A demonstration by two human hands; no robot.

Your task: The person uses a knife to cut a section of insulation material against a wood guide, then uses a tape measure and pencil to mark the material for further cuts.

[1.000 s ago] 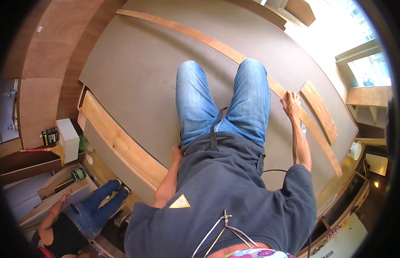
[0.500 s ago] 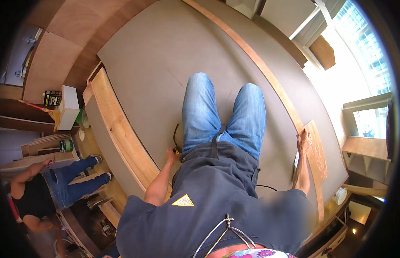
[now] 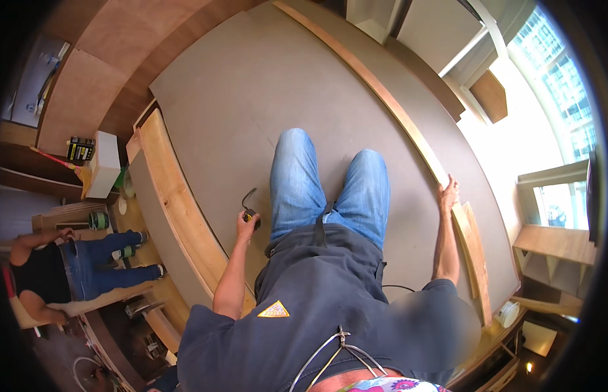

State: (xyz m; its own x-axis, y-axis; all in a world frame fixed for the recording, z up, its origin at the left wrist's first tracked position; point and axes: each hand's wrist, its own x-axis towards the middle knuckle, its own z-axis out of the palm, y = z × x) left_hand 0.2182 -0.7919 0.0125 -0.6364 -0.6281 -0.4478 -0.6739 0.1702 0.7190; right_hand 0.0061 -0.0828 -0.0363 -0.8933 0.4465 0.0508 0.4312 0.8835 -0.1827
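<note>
Wooden strip point(image 3: 393, 108): pale, long, narrow; is being gripped along its nearer part by the right hand point(image 3: 449, 194); is stretching diagonally across the grey-brown panel point(image 3: 212, 85).
Black-and-yellow tool point(image 3: 252, 217): compact; is being held in the left hand point(image 3: 244, 228).

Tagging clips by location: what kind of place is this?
Probably a carpentry workshop or a room being fitted out: a long, light-brown wooden strip in the right hand, a large, flat grey-brown panel beneath the person's legs, and bare reddish-brown plywood sheets at upper left.
</note>
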